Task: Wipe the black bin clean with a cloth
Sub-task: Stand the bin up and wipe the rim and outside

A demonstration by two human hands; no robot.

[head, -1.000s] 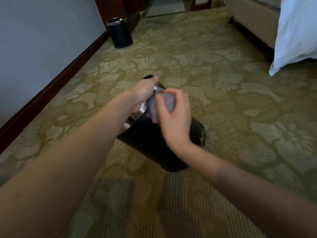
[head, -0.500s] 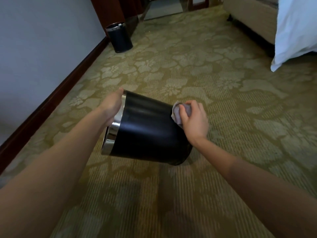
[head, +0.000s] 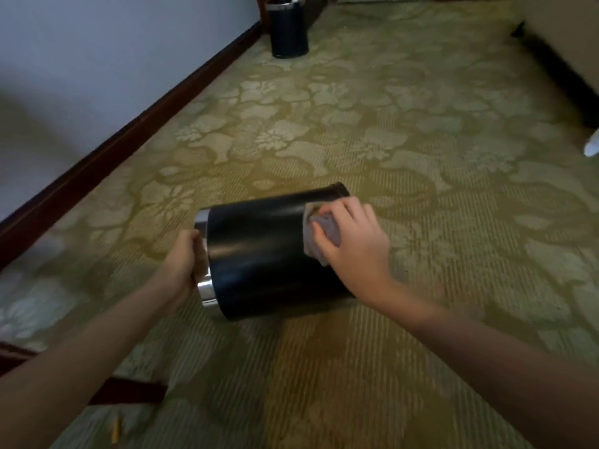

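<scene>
A black bin (head: 259,254) with a chrome rim lies tipped on its side above the patterned carpet, its mouth pointing left. My left hand (head: 183,265) grips the chrome rim at the bin's left end. My right hand (head: 355,244) holds a crumpled grey cloth (head: 316,236) and presses it against the bin's black wall near the base end on the right. The inside of the bin is hidden from view.
A second black bin (head: 288,27) stands upright at the far wall by the dark wooden skirting board (head: 146,124). A bed base (head: 564,47) and a white sheet corner (head: 593,145) lie at the right. Carpet surrounds the bin.
The bin has been turned so its side faces up and its mouth points left. My right hand with the cloth slid from the rim area to the base end of the wall.
</scene>
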